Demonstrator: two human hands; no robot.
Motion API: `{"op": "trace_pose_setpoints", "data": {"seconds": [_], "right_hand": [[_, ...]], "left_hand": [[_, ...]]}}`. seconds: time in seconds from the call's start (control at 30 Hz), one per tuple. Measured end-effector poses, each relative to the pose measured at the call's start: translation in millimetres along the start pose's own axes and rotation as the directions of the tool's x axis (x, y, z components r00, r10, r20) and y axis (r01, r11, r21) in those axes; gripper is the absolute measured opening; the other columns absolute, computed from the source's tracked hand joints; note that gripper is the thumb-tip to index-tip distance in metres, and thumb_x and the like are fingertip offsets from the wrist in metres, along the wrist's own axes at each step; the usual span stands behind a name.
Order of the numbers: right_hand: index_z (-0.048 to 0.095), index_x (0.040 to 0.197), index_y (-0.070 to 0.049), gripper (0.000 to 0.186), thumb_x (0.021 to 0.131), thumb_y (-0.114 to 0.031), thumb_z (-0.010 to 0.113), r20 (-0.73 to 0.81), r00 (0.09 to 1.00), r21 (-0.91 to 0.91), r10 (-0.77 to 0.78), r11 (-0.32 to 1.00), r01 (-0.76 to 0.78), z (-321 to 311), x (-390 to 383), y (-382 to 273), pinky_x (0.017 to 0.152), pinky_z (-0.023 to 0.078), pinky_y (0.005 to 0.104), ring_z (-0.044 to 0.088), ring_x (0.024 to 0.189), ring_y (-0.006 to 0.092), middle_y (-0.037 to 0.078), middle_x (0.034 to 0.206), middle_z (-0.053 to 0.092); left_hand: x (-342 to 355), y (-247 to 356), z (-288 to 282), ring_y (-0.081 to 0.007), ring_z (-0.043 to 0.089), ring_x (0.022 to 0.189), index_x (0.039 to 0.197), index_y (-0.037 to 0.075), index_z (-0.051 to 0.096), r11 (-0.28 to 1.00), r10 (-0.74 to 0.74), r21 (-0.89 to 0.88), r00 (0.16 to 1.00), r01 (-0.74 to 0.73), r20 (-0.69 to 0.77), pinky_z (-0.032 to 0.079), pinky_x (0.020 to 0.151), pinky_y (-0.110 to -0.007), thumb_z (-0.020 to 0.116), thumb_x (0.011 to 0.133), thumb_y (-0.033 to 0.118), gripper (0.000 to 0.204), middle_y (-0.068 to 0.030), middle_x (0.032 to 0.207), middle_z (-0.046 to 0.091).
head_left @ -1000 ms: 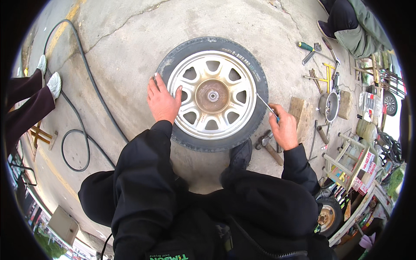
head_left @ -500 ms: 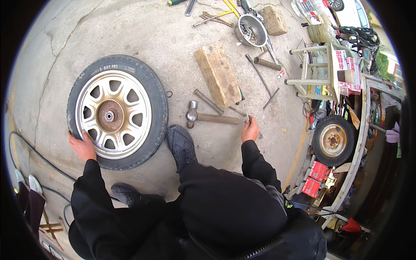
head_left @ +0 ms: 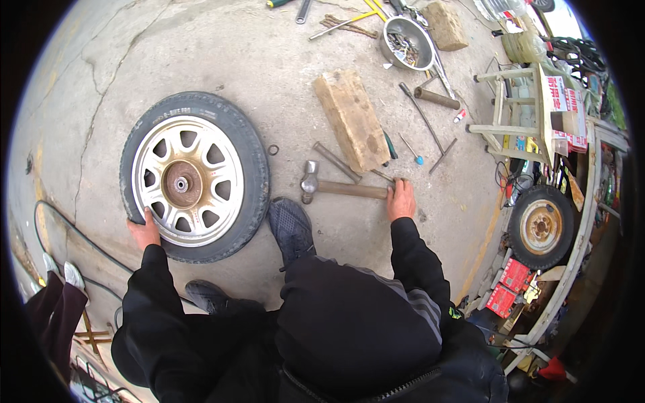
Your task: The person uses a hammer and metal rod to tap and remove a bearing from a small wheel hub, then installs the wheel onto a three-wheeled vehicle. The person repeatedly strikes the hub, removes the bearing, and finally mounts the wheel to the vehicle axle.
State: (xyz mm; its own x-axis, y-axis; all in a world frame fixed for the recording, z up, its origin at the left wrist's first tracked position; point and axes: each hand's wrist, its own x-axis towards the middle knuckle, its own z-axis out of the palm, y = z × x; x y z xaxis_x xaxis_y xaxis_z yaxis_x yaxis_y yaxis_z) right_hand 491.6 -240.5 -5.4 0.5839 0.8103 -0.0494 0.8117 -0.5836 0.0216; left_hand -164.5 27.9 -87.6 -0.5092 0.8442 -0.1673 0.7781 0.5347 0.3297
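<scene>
1. Left hand (head_left: 143, 232): thumb on the near-left edge of the spoked wheel (head_left: 181, 184), set apart from the fingers; fingers partly hidden at the tyre's outer side, firmness of hold can't be told.
2. Right hand (head_left: 401, 200): fingers at the handle end of the hammer (head_left: 349, 190), partly covering it; can't tell if they close on it.
3. Ahead of right hand, green-handled tool (head_left: 390, 146) mostly hidden by wooden block (head_left: 353, 121). Small pieces in the steel bowl (head_left: 418, 31), farther ahead, too small to sort.
4. Cracked concrete (head_left: 289, 107) spreads ahead of left hand, past the wheel. Between the hands: shoe (head_left: 290, 228) just beside the tyre, small dark ring (head_left: 273, 150) farther ahead.
5. Ahead of right hand, slightly right: blue-handled thin rod (head_left: 412, 149). Well to its right: off-white stool (head_left: 517, 129). Hose (head_left: 101, 251) passes near the left hand, on its left.
6. Wheel lies flat, ahead and right of left hand: silvery rim, brownish stains, rusty hub, dusty black tyre.
</scene>
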Motion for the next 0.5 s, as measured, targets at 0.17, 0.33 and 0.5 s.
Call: {"op": "trace_pose_setpoints", "data": {"seconds": [0.17,0.33,0.5], "right_hand": [[0.059,0.11,-0.008,0.02,0.091,-0.011,0.066,0.066,0.977,-0.018,-0.203,0.979,0.205,12.7,12.9,17.2,0.085,0.049,0.0513,0.06,0.103,0.0405,0.018,0.109,0.059],[0.057,0.109,-0.001,0.016,0.098,-0.014,0.057,0.436,0.892,0.018,-0.12,0.992,0.125,-76.6,-1.8,41.4,0.077,0.051,0.0538,0.065,0.09,0.0487,0.025,0.096,0.07],[0.062,0.118,0.003,0.024,0.104,-0.015,0.053,0.518,0.846,0.429,-0.129,0.895,-0.126,-228.4,-0.6,-43.8,0.059,0.044,0.0333,0.056,0.063,0.0184,0.008,0.076,0.061]], "left_hand": [[-25.4,24.2,-10.2,-0.0439,0.049,0.136,0.151,-0.006,0.036,0.999,-0.031,-0.023,0.997,0.03,-0.075,0.041,0.113,-0.047,0.072,0.085,0.053,0.096,-0.0315,0.147,0.048],[-41.2,42.2,-23.3,-0.0428,0.055,0.127,0.15,-0.002,0.038,0.997,-0.071,-0.015,0.995,0.07,-0.067,0.047,0.104,-0.049,0.07,0.087,0.052,0.089,-0.0287,0.137,0.055],[-47.4,50.5,-22.7,-0.0396,0.059,0.118,0.147,-0.001,0.041,0.998,-0.036,0.036,0.985,0.042,-0.169,0.052,0.094,-0.048,0.068,0.089,0.054,0.084,-0.0236,0.127,0.058]]}}
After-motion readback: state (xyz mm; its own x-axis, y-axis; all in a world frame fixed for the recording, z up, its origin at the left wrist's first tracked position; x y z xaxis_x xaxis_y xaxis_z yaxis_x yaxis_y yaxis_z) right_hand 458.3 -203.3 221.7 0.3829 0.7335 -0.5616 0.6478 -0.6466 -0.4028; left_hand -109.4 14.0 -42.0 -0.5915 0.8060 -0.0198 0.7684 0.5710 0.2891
